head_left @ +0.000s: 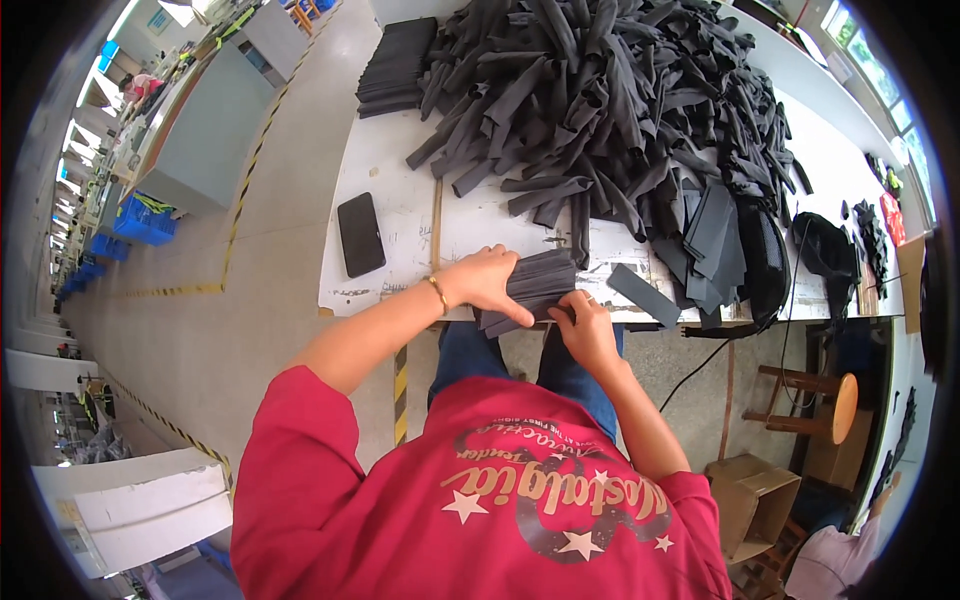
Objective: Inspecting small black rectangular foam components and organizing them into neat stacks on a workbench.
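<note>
A stack of dark fabric pieces [541,281] lies at the table's near edge, just in front of my body. My left hand [484,281] is closed round its left side, with the thumb along the near edge and the fingers toward the far side. At the near right corner, my right hand [586,326] pinches the stack between thumb and fingers. Whether it has hold of a single piece, I cannot tell. A flat dark grey strip [644,295] rests on the tabletop to the right of that hand.
A big heap of dark fabric tubes [600,100] covers the far table, beside a neat dark pile [397,68]. At the left is a black phone [361,235]; more flat strips [712,240] lie right. A wooden stool [843,408] and cardboard box [755,507] stand on the floor.
</note>
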`<state>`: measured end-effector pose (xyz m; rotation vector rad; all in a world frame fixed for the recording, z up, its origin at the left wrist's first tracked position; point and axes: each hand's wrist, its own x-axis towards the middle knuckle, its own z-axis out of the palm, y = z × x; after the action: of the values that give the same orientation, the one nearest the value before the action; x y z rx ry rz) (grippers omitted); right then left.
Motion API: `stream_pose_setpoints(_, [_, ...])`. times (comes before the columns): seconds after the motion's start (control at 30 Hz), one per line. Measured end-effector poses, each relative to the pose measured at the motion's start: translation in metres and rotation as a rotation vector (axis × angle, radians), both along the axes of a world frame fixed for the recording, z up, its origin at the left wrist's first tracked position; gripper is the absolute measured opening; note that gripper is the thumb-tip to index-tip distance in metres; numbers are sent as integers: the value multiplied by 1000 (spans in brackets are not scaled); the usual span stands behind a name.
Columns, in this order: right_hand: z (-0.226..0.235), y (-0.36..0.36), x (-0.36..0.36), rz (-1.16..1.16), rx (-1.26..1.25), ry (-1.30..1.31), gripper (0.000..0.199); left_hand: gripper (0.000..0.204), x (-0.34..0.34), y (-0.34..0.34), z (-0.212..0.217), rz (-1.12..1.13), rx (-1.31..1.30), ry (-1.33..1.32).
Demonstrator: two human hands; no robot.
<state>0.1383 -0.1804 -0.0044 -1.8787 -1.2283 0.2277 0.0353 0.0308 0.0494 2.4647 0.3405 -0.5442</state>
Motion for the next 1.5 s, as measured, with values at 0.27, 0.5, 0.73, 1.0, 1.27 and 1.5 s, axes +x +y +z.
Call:
stream_pose_setpoints(0.27, [-7, 3, 1, -24, 79, -36, 21, 83, -2, -16, 4, 147, 86, 27])
stream_pose_setpoints(0.5, [21, 10, 19, -51, 197, 14, 39, 83, -9, 5, 31, 149, 455, -377])
stream_pose_setpoints(0.73, [3, 23, 23, -165, 255, 443, 47, 114, -16, -2, -13, 38, 547, -329])
stream_pose_setpoints(1.0, [65, 96, 39, 28, 189, 77, 48, 124, -10, 13, -11, 46, 477, -308])
stream_pose_setpoints(1.27, [9, 129, 27, 149, -166, -536, 66, 125, -6, 16, -18, 21, 474, -383])
stream_pose_setpoints(1.5, [103, 148, 32, 57, 49, -514, 65, 126, -21, 18, -32, 47, 470, -427])
